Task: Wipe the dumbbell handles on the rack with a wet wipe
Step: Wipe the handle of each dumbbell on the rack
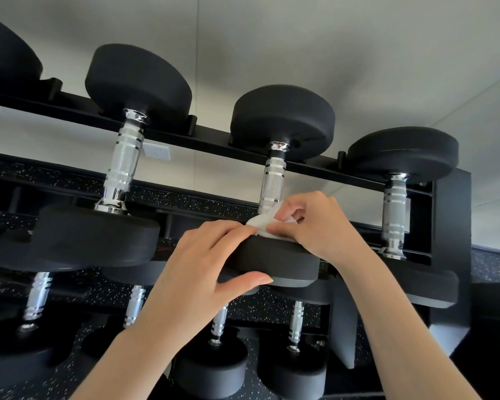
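Observation:
A black dumbbell rack (451, 215) holds black dumbbells with knurled chrome handles on its top row. The middle dumbbell's handle (272, 180) stands between its two black heads. My right hand (315, 223) pinches a white wet wipe (264, 223) at the lower end of that handle, just above the near head (274, 265). My left hand (205, 261) grips that near head, thumb along its front edge, fingertips touching the wipe. The handle's lowest part is hidden behind the wipe and fingers.
A larger dumbbell's handle (123, 163) is to the left and a smaller one's handle (396, 212) to the right on the same row. A lower row of several dumbbells (296, 327) sits beneath my arms. Speckled black floor (491, 267) and a white wall (300, 39) lie behind.

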A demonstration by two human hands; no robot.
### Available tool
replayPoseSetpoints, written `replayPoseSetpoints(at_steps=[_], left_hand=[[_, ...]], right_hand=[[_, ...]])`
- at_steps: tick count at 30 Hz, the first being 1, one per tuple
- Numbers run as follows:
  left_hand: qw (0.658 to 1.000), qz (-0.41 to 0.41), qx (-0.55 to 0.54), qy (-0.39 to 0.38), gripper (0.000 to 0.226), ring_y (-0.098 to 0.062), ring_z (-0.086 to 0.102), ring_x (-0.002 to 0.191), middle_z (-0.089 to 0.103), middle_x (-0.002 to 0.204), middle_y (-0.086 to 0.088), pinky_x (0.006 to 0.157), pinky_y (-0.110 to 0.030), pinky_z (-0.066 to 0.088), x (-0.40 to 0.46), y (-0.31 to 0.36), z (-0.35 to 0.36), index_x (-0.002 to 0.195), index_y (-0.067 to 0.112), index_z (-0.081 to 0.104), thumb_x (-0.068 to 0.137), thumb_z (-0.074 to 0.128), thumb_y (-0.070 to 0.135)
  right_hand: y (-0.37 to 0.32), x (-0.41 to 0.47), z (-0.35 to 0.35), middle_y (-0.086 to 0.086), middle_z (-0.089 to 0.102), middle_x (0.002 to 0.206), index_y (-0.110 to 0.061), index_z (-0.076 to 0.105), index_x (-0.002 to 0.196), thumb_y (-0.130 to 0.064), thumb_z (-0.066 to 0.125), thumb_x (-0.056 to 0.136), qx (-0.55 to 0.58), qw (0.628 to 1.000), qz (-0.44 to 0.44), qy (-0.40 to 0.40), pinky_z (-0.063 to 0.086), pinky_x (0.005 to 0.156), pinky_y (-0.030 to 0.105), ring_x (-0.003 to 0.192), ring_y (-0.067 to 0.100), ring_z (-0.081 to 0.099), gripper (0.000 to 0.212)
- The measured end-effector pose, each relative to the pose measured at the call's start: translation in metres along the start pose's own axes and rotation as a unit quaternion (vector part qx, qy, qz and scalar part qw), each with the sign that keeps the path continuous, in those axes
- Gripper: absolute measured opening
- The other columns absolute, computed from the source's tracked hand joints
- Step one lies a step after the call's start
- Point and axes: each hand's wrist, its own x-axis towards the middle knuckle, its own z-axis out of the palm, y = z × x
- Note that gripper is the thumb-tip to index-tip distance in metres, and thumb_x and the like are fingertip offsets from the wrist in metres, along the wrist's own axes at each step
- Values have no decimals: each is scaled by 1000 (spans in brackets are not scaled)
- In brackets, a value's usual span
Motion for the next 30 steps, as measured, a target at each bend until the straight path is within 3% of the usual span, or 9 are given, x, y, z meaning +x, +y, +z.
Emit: replayPoseSetpoints(at_steps=[2, 8, 10, 14, 17, 20, 24, 30], left_hand=[[1000, -2, -2, -3, 58, -3, 46, 108, 54, 120, 14, 94, -20, 30, 0, 0, 0, 123, 25, 57, 83, 46, 66], [1000, -4, -8, 2, 59, -4, 48, 106, 55, 118, 13, 93, -21, 31, 0, 1, 0, 123, 23, 58, 82, 48, 65], [1000, -3, -8, 7, 59, -2, 46, 104, 55, 117, 13, 91, -18, 31, 0, 3, -1, 122, 22, 59, 82, 49, 64], [1000, -6, -8, 4, 58, -1, 44, 104, 55, 116, 13, 94, -11, 25, 1, 4, -2, 122, 22, 60, 82, 49, 63], [1000, -10, -11, -3, 58, 0, 44, 103, 55, 117, 14, 95, -7, 22, 0, 4, -2, 122, 23, 59, 82, 48, 63], [1000, -11, -14, -3, 58, 1, 43, 104, 53, 118, 16, 96, -7, 22, -1, 4, -2, 123, 25, 58, 83, 47, 65], [1000, -12, -20, 0, 59, 6, 39, 104, 50, 119, 19, 97, -6, 21, -2, 4, -2, 124, 27, 56, 83, 44, 67], [1000, -11, -21, 5, 58, 7, 37, 104, 47, 119, 21, 96, -6, 21, -2, 4, -1, 125, 28, 55, 83, 43, 68]], right_hand=[[6, -3, 0, -16, 58, 67, -27, 64, 64, -30, 79, 73, 22, 1000, 12, 6, 35, 60, 15, 70, 5, 52, 17], [12, 0, 8, -3, 53, 66, -24, 61, 68, -24, 77, 74, 120, 990, 30, 68, 37, 52, 13, 54, 8, 44, 17], [14, 4, 10, -1, 56, 70, -24, 61, 71, -22, 76, 75, 163, 981, 35, 102, 43, 57, 19, 60, 12, 50, 15], [15, 16, 12, -3, 66, 90, -26, 65, 80, -20, 72, 79, 215, 964, 36, 152, 53, 84, 38, 89, 19, 63, 10], [14, 28, 12, -3, 68, 93, -25, 67, 84, -20, 71, 80, 249, 950, 35, 185, 53, 86, 43, 92, 19, 64, 8], [10, 38, 12, -4, 70, 89, -27, 68, 83, -18, 71, 80, 281, 933, 37, 220, 53, 85, 40, 89, 18, 65, 10], [5, 47, 13, 3, 73, 86, -17, 71, 90, -13, 71, 81, 351, 901, 46, 252, 53, 79, 32, 80, 15, 66, 10], [3, 57, 11, 4, 70, 80, -6, 66, 96, -9, 66, 84, 443, 868, 69, 215, 56, 75, 32, 75, 14, 65, 11]])
